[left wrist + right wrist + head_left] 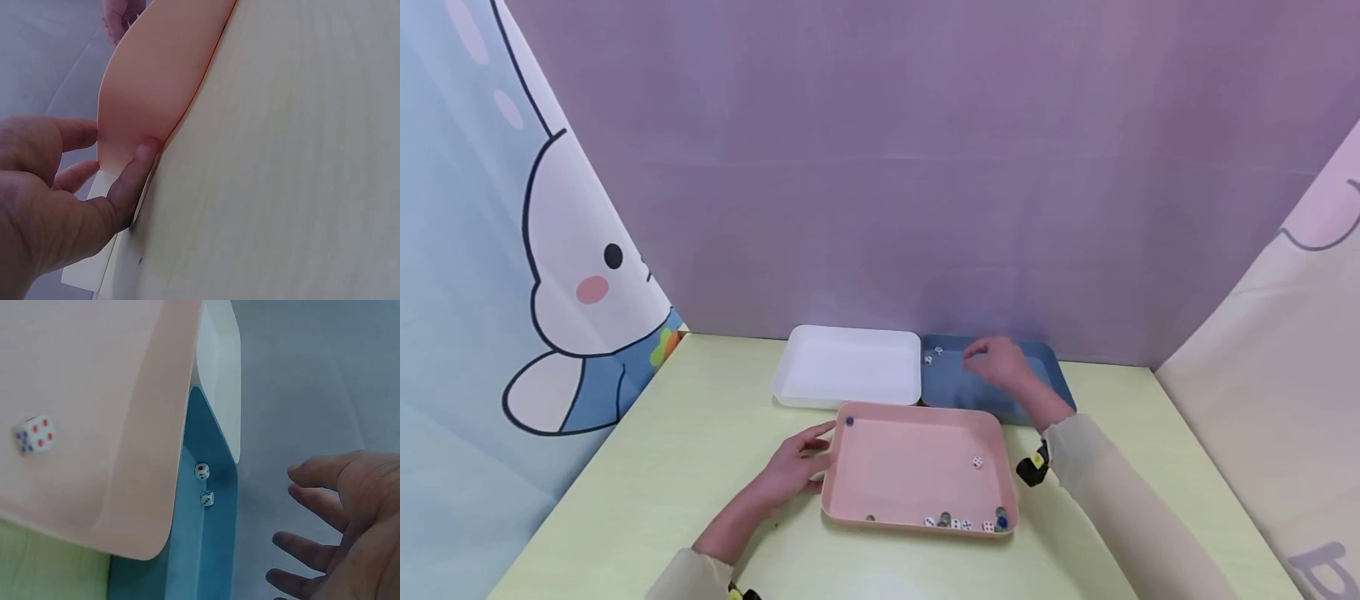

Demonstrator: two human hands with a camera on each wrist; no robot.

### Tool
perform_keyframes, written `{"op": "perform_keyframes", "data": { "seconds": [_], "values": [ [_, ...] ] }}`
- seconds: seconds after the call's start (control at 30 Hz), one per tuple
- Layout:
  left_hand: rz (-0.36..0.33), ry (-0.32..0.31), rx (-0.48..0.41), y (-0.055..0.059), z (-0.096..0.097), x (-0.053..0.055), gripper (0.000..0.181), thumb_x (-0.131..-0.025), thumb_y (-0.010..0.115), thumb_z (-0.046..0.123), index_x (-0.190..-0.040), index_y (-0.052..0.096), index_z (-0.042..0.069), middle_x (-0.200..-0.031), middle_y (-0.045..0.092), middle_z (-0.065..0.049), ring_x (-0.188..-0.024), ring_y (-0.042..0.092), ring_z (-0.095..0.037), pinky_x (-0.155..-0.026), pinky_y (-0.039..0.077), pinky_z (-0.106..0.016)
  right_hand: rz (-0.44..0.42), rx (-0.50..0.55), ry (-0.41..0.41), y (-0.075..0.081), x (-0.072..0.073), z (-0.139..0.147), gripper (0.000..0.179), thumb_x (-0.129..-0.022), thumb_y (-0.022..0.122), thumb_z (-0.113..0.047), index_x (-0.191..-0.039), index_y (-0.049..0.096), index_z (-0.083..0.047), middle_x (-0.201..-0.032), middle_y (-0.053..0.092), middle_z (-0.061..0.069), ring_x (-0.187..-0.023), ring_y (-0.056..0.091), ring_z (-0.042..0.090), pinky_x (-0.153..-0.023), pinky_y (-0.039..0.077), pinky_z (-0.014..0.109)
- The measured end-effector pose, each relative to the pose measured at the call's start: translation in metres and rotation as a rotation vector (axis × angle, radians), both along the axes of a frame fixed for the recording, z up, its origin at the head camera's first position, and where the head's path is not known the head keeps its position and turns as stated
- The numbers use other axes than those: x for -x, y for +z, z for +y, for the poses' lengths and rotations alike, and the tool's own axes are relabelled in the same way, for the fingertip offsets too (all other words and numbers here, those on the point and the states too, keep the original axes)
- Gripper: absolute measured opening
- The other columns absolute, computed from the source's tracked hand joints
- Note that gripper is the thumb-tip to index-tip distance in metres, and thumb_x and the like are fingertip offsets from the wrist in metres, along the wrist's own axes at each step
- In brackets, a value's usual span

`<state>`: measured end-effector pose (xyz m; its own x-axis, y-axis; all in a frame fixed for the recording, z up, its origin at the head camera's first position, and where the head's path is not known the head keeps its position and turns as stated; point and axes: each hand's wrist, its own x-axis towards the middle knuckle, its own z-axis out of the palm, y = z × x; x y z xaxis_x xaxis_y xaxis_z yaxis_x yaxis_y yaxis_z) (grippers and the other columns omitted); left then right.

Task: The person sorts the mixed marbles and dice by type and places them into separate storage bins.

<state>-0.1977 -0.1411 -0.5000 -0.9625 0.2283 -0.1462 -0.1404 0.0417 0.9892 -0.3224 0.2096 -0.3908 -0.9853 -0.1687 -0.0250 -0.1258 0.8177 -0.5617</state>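
Hovering over the blue tray point(951, 387), fingers apart and holding nothing, the right hand point(1002, 364) is standing nearer the lone die point(977, 462), which is lying personward in the pink tray point(913, 467), whose left side the left hand point(788, 468) is touching.

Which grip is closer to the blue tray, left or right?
Right. The right grip hovers over the blue tray; the left grip is off to its left, touching the left edge of the pink tray.
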Motion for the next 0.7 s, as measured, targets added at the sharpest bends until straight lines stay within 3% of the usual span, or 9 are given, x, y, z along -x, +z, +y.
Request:
{"op": "perform_keyframes", "data": {
  "seconds": [0.27, 0.43, 0.7],
  "values": [
    [-0.003, -0.008, -0.007, 0.0, -0.002, 0.0, 0.056, -0.095, 0.061, 0.007, -0.148, 0.04, 0.009, -0.131, 0.038, -0.027, -0.101, 0.055, -0.029, -0.074, 0.057, -0.043, 0.009, -0.143, 0.112, 0.002, -0.026, -0.007, 0.026, -0.092, 0.063, -0.03, -0.111, 0.073, -0.014, -0.125, 0.062, 0.01, -0.111, 0.057, 0.034, -0.088, 0.048, 0.051],
    [-0.007, -0.018, -0.016, -0.001, -0.003, 0.0, 0.057, -0.096, 0.061, 0.009, -0.148, 0.04, 0.009, -0.131, 0.037, -0.027, -0.1, 0.056, -0.029, -0.074, 0.057, -0.044, 0.087, -0.251, 0.165, -0.003, -0.045, -0.014, 0.019, -0.088, 0.067, -0.028, -0.102, 0.076, -0.018, -0.116, 0.066, 0.005, -0.108, 0.058, 0.034, -0.087, 0.046, 0.056],
    [-0.012, -0.012, -0.017, -0.001, -0.002, 0.0, 0.057, -0.095, 0.062, 0.008, -0.148, 0.04, 0.008, -0.13, 0.038, -0.026, -0.102, 0.054, -0.03, -0.074, 0.057, -0.044, 0.193, -0.379, 0.204, -0.02, -0.077, -0.014, 0.007, -0.083, 0.076, -0.026, -0.088, 0.077, -0.023, -0.125, 0.061, 0.013, -0.122, 0.044, 0.047, -0.097, 0.031, 0.068]
  ]
}}
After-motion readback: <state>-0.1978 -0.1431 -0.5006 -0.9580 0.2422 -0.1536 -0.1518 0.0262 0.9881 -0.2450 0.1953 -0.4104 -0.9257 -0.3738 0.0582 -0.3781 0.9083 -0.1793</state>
